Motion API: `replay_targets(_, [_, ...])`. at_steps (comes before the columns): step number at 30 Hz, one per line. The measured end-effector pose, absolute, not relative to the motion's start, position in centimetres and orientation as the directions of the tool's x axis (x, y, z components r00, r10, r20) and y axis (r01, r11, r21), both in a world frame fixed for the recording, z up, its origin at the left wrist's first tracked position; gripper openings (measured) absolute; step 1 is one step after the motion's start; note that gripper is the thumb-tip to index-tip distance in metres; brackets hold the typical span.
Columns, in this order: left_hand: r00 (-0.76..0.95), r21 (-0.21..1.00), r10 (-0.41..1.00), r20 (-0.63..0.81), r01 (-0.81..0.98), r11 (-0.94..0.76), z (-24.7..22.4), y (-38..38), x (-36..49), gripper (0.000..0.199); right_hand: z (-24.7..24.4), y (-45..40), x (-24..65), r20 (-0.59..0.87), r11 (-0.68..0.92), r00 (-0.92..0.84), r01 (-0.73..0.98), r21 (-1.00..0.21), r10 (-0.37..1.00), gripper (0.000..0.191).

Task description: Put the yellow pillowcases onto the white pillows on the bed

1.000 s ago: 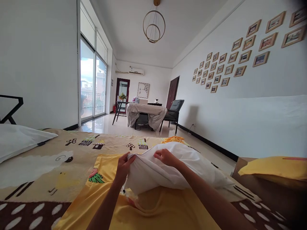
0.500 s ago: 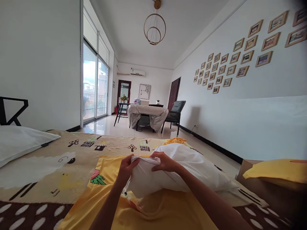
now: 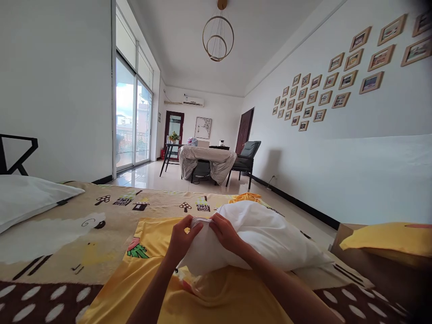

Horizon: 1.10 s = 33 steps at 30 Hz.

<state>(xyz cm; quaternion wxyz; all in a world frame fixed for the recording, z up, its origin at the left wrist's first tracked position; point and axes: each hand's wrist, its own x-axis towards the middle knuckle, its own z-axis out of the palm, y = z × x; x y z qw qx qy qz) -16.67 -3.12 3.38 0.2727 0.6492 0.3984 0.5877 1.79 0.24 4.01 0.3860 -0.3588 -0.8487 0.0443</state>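
A bulky white pillow point(image 3: 266, 234) lies across a yellow cloth point(image 3: 155, 234) with a green and pink print. My left hand point(image 3: 184, 236) pinches the pillow's near left edge between thumb and fingers. Close beside it, my right hand point(image 3: 224, 231) grips the same edge, its fingers closed on the white fabric. The edge is bunched up between the two hands. Below them, part of the yellow cloth is folded around a small pale patch.
A patterned blanket point(image 3: 121, 234) covers the bed. Another white pillow point(image 3: 30, 195) lies at the left, a yellow pillow point(image 3: 388, 240) at the right. Beyond the bed stand a covered table point(image 3: 207, 155) and a black chair point(image 3: 248, 157).
My right hand has moved slightly left, nearer my left hand, and its fingers have closed on the pillow's edge. My left hand has shifted slightly right.
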Motion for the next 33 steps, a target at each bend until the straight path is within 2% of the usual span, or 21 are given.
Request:
replay_targets(1, [-0.004, 0.828, 0.847, 0.532, 0.210, -0.520, 3.3, -3.2, -16.4, 0.038, 4.0, 0.4, 1.9, 0.644, 0.733, -0.413, 0.575, -0.363, 0.644, 0.016])
replay_targets(3, [-0.001, 0.829, 0.867, 0.499, 0.291, -0.477, 2.9, -3.1, -15.8, 0.081, 4.1, 0.7, 2.2, 0.673, 0.720, -0.361, 0.582, -0.379, 0.646, 0.019])
replay_targets(4, [-0.002, 0.823, 0.876, 0.482, 0.346, -0.452, 2.7, -2.9, -15.6, 0.092, 4.3, 0.8, 2.3, 0.680, 0.713, -0.343, 0.587, -0.383, 0.648, 0.020])
replay_targets(5, [0.002, 0.817, 0.886, 0.464, 0.386, -0.429, 2.5, -2.8, -15.5, 0.091, 4.5, 0.9, 2.5, 0.684, 0.709, -0.332, 0.591, -0.385, 0.649, 0.020])
replay_targets(6, [0.012, 0.817, 0.896, 0.445, 0.405, -0.411, 2.3, -2.6, -15.4, 0.081, 4.6, 1.0, 2.6, 0.686, 0.706, -0.326, 0.594, -0.387, 0.650, 0.020])
replay_targets(9, [0.064, 0.845, 0.920, 0.388, 0.375, -0.382, 1.9, -2.0, -15.6, 0.033, 4.9, 0.9, 2.9, 0.681, 0.702, -0.328, 0.599, -0.385, 0.654, 0.019])
replay_targets(11, [0.079, 0.855, 0.922, 0.378, 0.353, -0.381, 1.8, -1.7, -15.9, 0.017, 4.9, 0.9, 2.9, 0.677, 0.699, -0.330, 0.604, -0.384, 0.657, 0.018])
replay_targets(19, [-0.029, 0.850, 0.895, 0.446, 0.329, -0.413, 2.0, -1.0, -17.5, 0.024, 5.5, 1.1, 3.1, 0.684, 0.677, -0.298, 0.626, -0.386, 0.666, 0.019])
replay_targets(28, [0.097, 0.793, 0.835, 0.542, 0.271, -0.546, 3.0, -2.3, -17.4, 0.015, 6.1, 1.2, 3.7, 0.696, 0.641, -0.242, 0.658, -0.394, 0.676, 0.023])
replay_targets(29, [0.118, 0.794, 0.834, 0.539, 0.257, -0.550, 3.1, -2.4, -17.4, 0.016, 6.2, 1.1, 3.9, 0.701, 0.635, -0.227, 0.663, -0.398, 0.676, 0.023])
replay_targets(31, [0.127, 0.806, 0.835, 0.536, 0.218, -0.550, 3.2, -2.2, -17.9, 0.032, 6.7, 1.1, 4.4, 0.715, 0.613, -0.179, 0.675, -0.410, 0.675, 0.025])
replay_targets(33, [0.067, 0.818, 0.837, 0.543, 0.180, -0.546, 3.2, -1.8, -19.0, 0.046, 7.5, 1.2, 5.4, 0.730, 0.584, -0.116, 0.690, -0.428, 0.673, 0.028])
